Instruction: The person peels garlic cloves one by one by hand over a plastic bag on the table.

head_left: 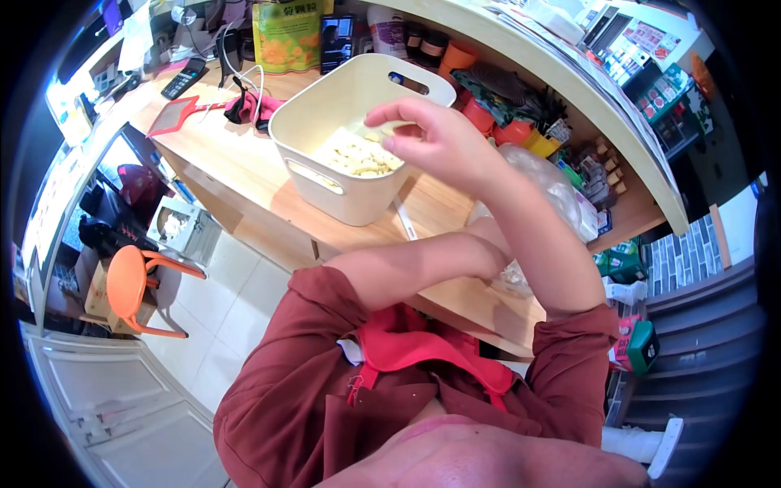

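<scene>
A cream bin (pixel 297 130) with handle holes stands on the wooden desk, and pale, small pieces (pixel 358 154) lie in its bottom. Over the bin's right side is my right hand (pixel 415 134), its fingers curved and the thumb apart from the index finger, with pale pieces just below the fingertips. My left forearm crosses under the right one. My left hand (pixel 492 244) is mostly hidden behind the right forearm, beside a clear plastic bag (pixel 557 191); its fingers and anything in them cannot be made out.
A calculator (pixel 185 79), a red fly swatter (pixel 173 116) and cables lie left of the bin. Behind it stand a yellow-green pouch (pixel 289 37) and jars. Orange cups (pixel 478 116) and small goods line the right back. An orange stool (pixel 127 282) is on the floor at left.
</scene>
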Demonstrator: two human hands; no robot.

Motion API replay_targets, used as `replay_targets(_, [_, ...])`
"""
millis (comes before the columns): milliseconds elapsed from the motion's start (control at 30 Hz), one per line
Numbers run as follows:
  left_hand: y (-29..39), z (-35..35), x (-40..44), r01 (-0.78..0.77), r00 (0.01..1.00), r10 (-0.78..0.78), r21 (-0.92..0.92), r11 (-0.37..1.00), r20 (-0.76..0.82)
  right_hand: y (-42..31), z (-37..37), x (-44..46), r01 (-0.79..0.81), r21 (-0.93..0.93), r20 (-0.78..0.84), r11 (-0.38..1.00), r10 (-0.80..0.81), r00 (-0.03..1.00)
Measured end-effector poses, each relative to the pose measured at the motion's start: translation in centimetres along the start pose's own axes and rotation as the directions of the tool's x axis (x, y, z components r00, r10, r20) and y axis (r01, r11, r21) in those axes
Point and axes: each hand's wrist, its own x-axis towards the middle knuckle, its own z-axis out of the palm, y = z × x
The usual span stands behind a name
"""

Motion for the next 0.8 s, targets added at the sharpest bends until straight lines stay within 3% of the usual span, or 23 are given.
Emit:
replay_targets(133, [0.3, -1.0, -2.0, -0.079, 0.99, 0.066, -0.104, 0.991, -0.123, -3.3, -0.7, -5.3, 0.058, 0.271, 0.083, 0.961, -0.083, 0.993])
replay_targets(267, [0.6, -1.8, -1.4, -0.017, 0.997, 0.018, 0.016, 1.0, -0.078, -6.0, -2.5, -9.9, 0.216, 0.377, 0.124, 0.901, -0.28, 0.952])
replay_targets(400, [0.8, -1.5, -0.3, 0.027, 0.996, -0.018, 0.102, 0.994, -0.085, -7.4, -3.3, -12.8, 0.158, 0.617, 0.162, 0.771, -0.32, 0.933])
replay_targets(467, [0.7, -1.3, 0.4, 0.015, 0.989, -0.007, 0.052, 0.999, -0.148, -7.7, -3.4, -13.8, 0.187, 0.64, 0.167, 0.746, -0.372, 0.913])
replay_targets(567, [0.7, -0.6, 0.6, -0.036, 0.967, 0.018, -0.067, 0.997, -0.254, -7.7, -2.4, -14.9, 0.31, 0.688, 0.048, 0.656, -0.468, 0.883])
replay_targets(767, [0.2, 0.3, 1.4, -0.11, 0.951, 0.018, -0.283, 0.953, -0.31, -7.7, -3.2, -16.9, 0.286, 0.776, 0.016, 0.562, -0.47, 0.882])
replay_targets(800, [0.5, 0.1, 1.4, -0.01, 0.97, -0.083, -0.378, 0.926, -0.23, -7.7, -3.2, -17.2, 0.295, 0.781, 0.009, 0.55, -0.482, 0.876])
